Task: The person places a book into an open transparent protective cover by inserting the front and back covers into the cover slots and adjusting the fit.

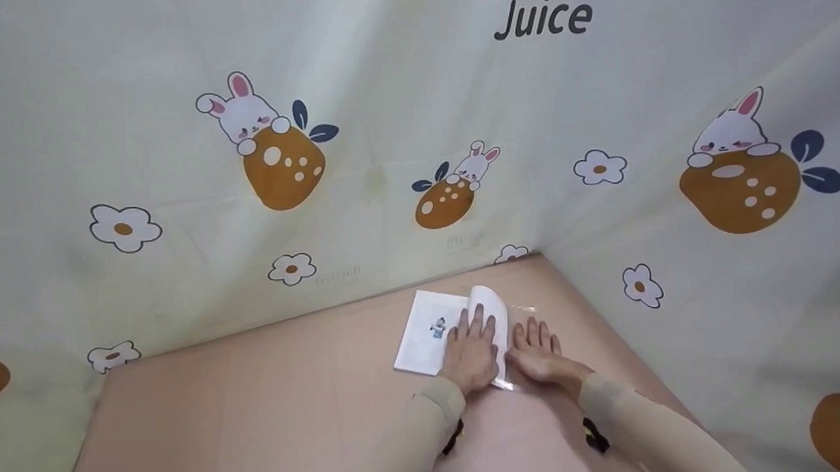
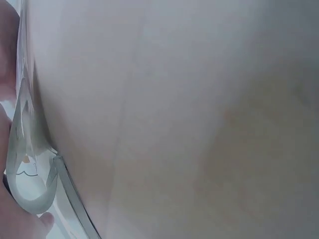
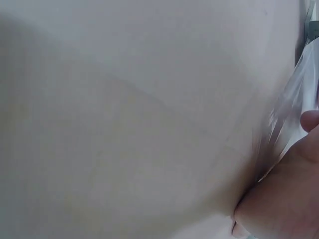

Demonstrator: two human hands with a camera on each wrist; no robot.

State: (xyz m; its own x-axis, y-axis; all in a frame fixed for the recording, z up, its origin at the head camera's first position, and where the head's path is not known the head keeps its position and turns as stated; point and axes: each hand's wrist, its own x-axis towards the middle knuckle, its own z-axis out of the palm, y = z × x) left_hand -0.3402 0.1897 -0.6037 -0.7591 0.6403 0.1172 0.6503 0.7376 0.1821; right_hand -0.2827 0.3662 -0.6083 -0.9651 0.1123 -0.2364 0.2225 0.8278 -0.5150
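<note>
A white book or booklet (image 1: pixel 417 351) with a small printed figure on its page lies at the far right part of the table. My left hand (image 1: pixel 472 356) rests on it with fingers extended, over a white sheet (image 1: pixel 488 300) that curls up at the top. Clear plastic film (image 1: pixel 522 308) sticks out past the book's right side. My right hand (image 1: pixel 539 352) lies flat on that side, palm down, touching the film. In the right wrist view, the crinkled film (image 3: pixel 284 129) shows beside the hand. The left wrist view catches a curled sheet edge (image 2: pixel 35 204).
The table (image 1: pixel 258 395) has a smooth pinkish-tan surface. Pale fabric (image 1: pixel 401 90) printed with rabbits, orange fruit and flowers rises behind and to the right, meeting the table's back and right edges close to the book.
</note>
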